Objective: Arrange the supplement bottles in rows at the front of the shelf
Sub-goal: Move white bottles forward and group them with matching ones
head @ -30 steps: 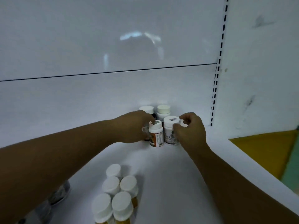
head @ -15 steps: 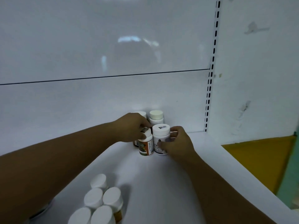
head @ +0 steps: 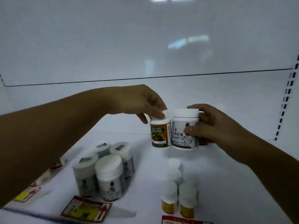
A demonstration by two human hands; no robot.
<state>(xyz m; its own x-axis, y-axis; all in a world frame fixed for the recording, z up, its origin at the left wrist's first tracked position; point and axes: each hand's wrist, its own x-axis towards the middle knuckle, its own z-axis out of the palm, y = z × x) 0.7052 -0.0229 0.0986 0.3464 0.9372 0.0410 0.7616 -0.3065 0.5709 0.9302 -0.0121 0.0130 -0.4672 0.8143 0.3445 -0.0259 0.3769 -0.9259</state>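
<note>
My left hand (head: 142, 101) grips the white cap of a small bottle with an orange and green label (head: 160, 134), held upright over the white shelf (head: 148, 167). Beside it, my right hand (head: 210, 125) is wrapped around a wider white bottle with dark printed text (head: 184, 135). The two bottles touch side by side. A cluster of several grey-labelled white bottles (head: 105, 172) stands at front left. Several small yellow-labelled bottles with white caps (head: 178, 191) stand in two short rows at front right.
Red and yellow price tags (head: 85, 209) hang along the shelf's front edge, with another price tag (head: 181, 221) at bottom right. The white back panel (head: 145, 46) rises behind. A slotted upright (head: 286, 101) runs at the right.
Both hands have drawn the two bottles away from the back corner toward the front. The view has swung left and down, so the front clusters and price tags now show.
</note>
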